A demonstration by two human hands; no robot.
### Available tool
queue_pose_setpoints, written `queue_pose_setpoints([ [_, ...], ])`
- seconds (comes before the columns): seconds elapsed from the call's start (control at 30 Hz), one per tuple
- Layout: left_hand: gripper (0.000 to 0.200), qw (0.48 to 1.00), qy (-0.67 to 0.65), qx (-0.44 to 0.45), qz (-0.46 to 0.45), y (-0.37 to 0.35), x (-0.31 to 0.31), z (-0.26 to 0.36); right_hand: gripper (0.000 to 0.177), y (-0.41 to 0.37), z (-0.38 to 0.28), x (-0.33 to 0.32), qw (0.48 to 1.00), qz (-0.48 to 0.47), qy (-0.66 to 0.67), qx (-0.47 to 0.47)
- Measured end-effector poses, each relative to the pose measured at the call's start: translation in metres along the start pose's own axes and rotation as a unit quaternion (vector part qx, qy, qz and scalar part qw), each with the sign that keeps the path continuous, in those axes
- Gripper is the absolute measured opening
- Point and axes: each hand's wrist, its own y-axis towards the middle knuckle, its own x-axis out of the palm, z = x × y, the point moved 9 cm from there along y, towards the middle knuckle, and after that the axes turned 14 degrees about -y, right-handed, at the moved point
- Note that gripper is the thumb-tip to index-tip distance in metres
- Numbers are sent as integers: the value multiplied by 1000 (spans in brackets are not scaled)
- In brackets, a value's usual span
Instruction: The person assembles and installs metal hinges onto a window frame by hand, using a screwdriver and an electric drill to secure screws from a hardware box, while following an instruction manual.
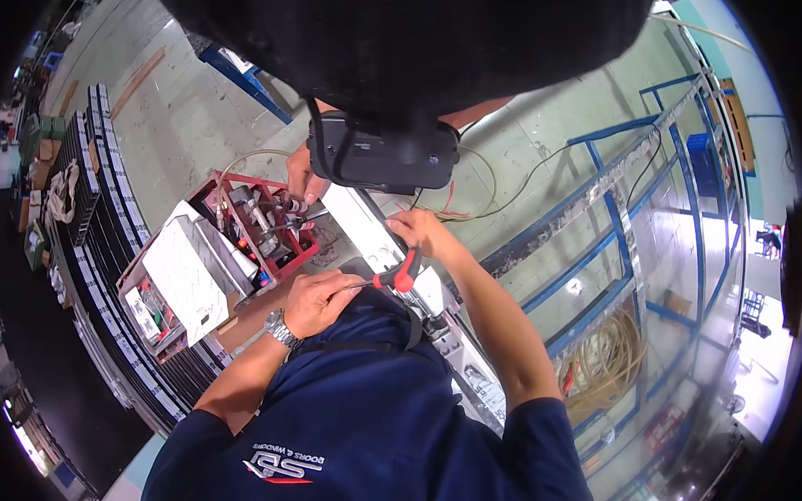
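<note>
My left hand, with a metal-banded watch at its wrist, is closed on the thin end of a red-and-black hand tool close in front of my body. The tool lies over a long white profile that runs diagonally past my waist. My right hand reaches across the profile, its fingers drawn together near the far edge; what they hold, I cannot tell. Opposite me, another person's hand is beside the profile's upper end, next to a red toolbox with tools in it.
The other person's black headgear and black device cover the top middle. An open white box stands left of the toolbox. Stacked dark profiles lie farther left. A blue metal frame and coiled hose are at right.
</note>
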Motion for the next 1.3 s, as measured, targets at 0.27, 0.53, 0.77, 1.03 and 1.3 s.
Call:
queue_pose_setpoints([
  [0.27, 23, 999, 29, 26, 26, -1, -8, 4, 36, 16, 21, 18, 991, -30, -7, 128],
  [0.53, 30, 999, -6, 28, 19, -5, -2, 7, 39, 17, 17, 21, 990, -29, 40, 130],
  [0.77, 32, 999, 39, -24, -12, -14, -7, -5, 41, -9, 39, 41, 981, -80, 153, 93],
  [1.03, 43, 992, 75, 82, -58, 20, 11, 27, 34, -204, 16, -77, 938, 239, 91, 232],
  [1.3, 19, 996, 33, 12, -82, 29, -8, 16, 51, -265, -54, -25, 921, 322, 11, 220],
])
